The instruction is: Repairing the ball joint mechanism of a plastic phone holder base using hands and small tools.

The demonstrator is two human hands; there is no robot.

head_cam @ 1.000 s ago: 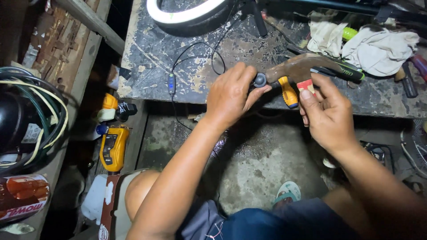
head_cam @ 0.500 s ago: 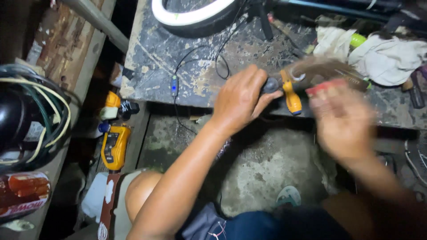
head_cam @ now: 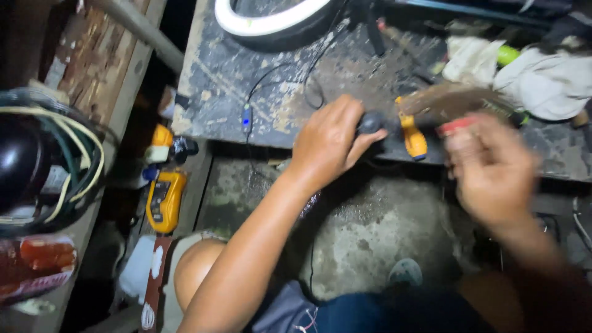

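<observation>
At the front edge of the scarred workbench [head_cam: 234, 80]: left hand [head_cam: 327, 145] clamped on a dark round part [head_cam: 370, 122] beside a yellow-handled tool [head_cam: 412, 137]; right hand [head_cam: 493, 169] blurred, grip unclear near a red item [head_cam: 456, 126]; risk, judged: part slipping off the edge.

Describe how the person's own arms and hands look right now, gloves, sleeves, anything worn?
Both hands are bare: no gloves, rings or wristwatch show on the left hand or its forearm, which is uncovered to the elbow. The right hand is motion-blurred, but it too looks ungloved with a bare forearm. No sleeves in view.
</observation>
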